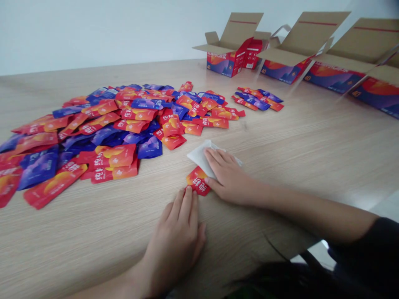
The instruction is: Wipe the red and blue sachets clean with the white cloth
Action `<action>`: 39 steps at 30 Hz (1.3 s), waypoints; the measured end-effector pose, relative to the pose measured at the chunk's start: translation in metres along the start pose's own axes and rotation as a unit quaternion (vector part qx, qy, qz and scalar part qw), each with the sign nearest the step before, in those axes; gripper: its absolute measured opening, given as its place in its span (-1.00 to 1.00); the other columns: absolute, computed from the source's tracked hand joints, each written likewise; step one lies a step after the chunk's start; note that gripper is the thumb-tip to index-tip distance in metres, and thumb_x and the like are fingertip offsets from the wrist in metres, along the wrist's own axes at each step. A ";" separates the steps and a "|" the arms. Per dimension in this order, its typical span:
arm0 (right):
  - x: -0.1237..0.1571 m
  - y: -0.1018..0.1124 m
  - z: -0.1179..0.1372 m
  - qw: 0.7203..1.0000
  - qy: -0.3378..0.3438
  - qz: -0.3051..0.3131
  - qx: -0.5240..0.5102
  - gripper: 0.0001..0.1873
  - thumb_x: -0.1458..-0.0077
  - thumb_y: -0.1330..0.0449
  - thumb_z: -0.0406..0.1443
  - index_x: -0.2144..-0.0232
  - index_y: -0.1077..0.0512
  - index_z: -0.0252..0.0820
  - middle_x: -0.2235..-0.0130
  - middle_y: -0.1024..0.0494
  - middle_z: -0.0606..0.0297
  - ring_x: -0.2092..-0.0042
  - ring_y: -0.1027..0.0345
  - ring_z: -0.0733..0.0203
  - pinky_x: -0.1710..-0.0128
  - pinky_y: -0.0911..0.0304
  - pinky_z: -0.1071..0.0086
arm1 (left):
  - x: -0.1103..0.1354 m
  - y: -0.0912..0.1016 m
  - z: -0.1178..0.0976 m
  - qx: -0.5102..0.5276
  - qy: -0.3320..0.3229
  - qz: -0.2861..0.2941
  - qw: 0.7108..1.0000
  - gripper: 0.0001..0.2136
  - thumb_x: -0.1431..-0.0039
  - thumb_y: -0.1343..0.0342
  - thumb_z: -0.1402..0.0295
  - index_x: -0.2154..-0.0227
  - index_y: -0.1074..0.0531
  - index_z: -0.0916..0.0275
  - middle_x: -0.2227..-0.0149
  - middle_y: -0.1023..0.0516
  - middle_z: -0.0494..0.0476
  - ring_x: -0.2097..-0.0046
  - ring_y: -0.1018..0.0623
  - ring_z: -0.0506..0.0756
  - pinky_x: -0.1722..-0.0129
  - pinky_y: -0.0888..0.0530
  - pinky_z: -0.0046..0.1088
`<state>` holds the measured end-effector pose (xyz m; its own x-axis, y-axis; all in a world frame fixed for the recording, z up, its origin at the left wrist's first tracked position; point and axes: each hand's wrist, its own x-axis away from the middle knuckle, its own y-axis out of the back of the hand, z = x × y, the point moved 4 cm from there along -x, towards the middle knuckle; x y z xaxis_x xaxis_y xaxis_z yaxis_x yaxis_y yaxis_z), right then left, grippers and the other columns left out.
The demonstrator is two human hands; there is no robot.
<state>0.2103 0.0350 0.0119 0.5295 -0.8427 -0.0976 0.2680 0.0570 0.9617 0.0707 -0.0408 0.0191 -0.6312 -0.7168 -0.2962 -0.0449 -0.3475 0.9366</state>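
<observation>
A red-and-orange pouch (pixel 197 180) with white lettering lies flat on the table in front of me. My left hand (pixel 178 232) rests palm down, its fingers stretched out and the fingertips touching the pouch's near end. Over the pouch's right side is my right hand (pixel 229 176), fingers fairly straight, pressing a folded white cloth (pixel 199 154). The cloth and this hand hide part of the pouch. To the left spreads a large heap of red-orange and blue-purple pouches (pixel 118 112).
A small group of pouches (pixel 257 99) lies beyond my right hand. Along the back right stand several printed cartons with raised flaps, among them a nearer carton (pixel 280 71) and a left one (pixel 220 63). A pale wall (pixel 109 33) rises behind the wooden table (pixel 124 220).
</observation>
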 end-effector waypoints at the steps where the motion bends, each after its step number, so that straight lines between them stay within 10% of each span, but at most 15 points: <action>1: 0.002 -0.001 0.003 1.000 0.019 0.003 -0.002 -0.25 -0.24 0.01 -0.17 -0.33 0.00 -0.56 -0.36 -0.04 -0.14 -0.34 0.09 -0.21 -0.29 0.09 -0.07 | 0.000 0.000 0.000 0.000 -0.001 -0.001 1.000 -0.56 -0.16 0.08 0.38 0.02 -0.47 0.59 -0.01 -0.53 0.56 0.00 -0.57 0.36 0.16 -0.59 -0.15; 5: 0.005 -0.003 0.011 0.994 0.102 0.012 -0.022 -0.29 -0.24 0.00 -0.16 -0.32 -0.06 -0.48 -0.35 -0.10 -0.04 -0.34 0.08 -0.10 -0.31 0.10 0.01 | 0.000 -0.001 0.000 0.011 -0.002 0.002 1.000 -0.58 -0.15 0.08 0.39 0.07 -0.50 0.58 0.01 -0.54 0.57 -0.01 -0.56 0.37 0.15 -0.59 -0.14; 10: -0.006 0.005 -0.011 0.999 -0.007 -0.031 -0.015 -0.32 -0.23 0.01 -0.20 -0.29 -0.09 -0.49 -0.33 -0.15 -0.09 -0.31 0.01 -0.14 -0.27 0.05 -0.05 | 0.001 -0.003 0.001 0.018 0.001 0.013 1.000 -0.51 -0.14 0.06 0.34 -0.03 -0.43 0.61 -0.07 -0.48 0.60 -0.06 -0.53 0.39 0.12 -0.58 -0.13; 15: -0.001 0.003 0.008 0.993 0.108 0.012 -0.041 -0.33 -0.22 -0.01 -0.17 -0.31 -0.11 -0.36 -0.34 -0.16 0.09 -0.32 0.02 -0.04 -0.31 0.10 0.03 | 0.001 -0.002 0.001 0.024 0.003 0.008 1.000 -0.55 -0.15 0.07 0.35 0.02 -0.47 0.60 -0.04 -0.50 0.61 -0.05 -0.53 0.40 0.10 -0.56 -0.11; 22: -0.024 0.023 -0.072 0.994 -0.090 -0.055 -0.022 -0.44 -0.18 -0.01 -0.26 -0.21 -0.31 -0.27 -0.29 -0.27 0.06 -0.27 -0.12 -0.08 -0.25 0.06 -0.08 | 0.002 -0.004 0.004 0.038 0.010 0.024 0.999 -0.52 -0.14 0.04 0.33 -0.03 -0.42 0.58 -0.08 -0.47 0.58 -0.09 -0.51 0.39 0.07 -0.55 -0.12; 26: -0.022 0.038 -0.074 0.987 -0.061 -0.146 0.019 -0.60 -0.09 -0.14 -0.26 0.02 -0.51 -0.18 -0.29 -0.26 0.07 -0.26 -0.10 -0.14 -0.25 0.20 -0.17 | 0.001 -0.004 0.006 0.050 0.010 0.031 0.998 -0.51 -0.13 0.03 0.31 -0.05 -0.41 0.56 -0.10 -0.46 0.54 -0.11 -0.49 0.39 0.03 -0.53 -0.11; 30: -0.018 0.027 -0.041 0.993 0.097 -0.057 -0.028 -0.51 -0.13 -0.12 -0.30 -0.13 -0.38 -0.22 -0.22 -0.35 0.07 -0.24 -0.15 0.00 -0.24 0.07 0.01 | 0.001 -0.007 0.008 0.063 0.014 0.048 0.997 -0.48 -0.14 0.04 0.30 -0.10 -0.36 0.54 -0.16 -0.42 0.52 -0.15 -0.44 0.38 0.00 -0.49 -0.08; 34: -0.020 0.020 -0.040 0.997 0.064 0.021 -0.037 -0.38 -0.08 -0.24 -0.22 -0.15 -0.32 -0.42 -0.11 -0.41 -0.08 -0.16 -0.21 -0.10 -0.18 -0.04 0.01 | 0.001 -0.008 0.010 0.063 0.017 0.050 0.997 -0.46 -0.15 0.03 0.29 -0.16 -0.28 0.50 -0.22 -0.34 0.50 -0.23 -0.34 0.39 -0.04 -0.44 -0.05; 39: -0.017 0.037 -0.037 0.994 0.062 0.003 -0.095 -0.85 -0.11 -0.21 -0.30 0.24 -0.47 -0.24 0.21 -0.46 0.17 0.16 -0.34 0.10 0.10 -0.25 0.21 | 0.000 0.003 0.009 0.065 0.005 -0.010 0.998 -0.43 -0.12 -0.01 0.37 -0.21 -0.20 0.41 -0.24 -0.27 0.51 -0.22 -0.31 0.43 -0.04 -0.39 0.00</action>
<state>0.2415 0.0712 0.0393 0.6236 -0.7703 -0.1334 0.4054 0.1727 0.8976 0.0635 -0.0361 0.0234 -0.6211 -0.7174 -0.3156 -0.1578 -0.2800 0.9470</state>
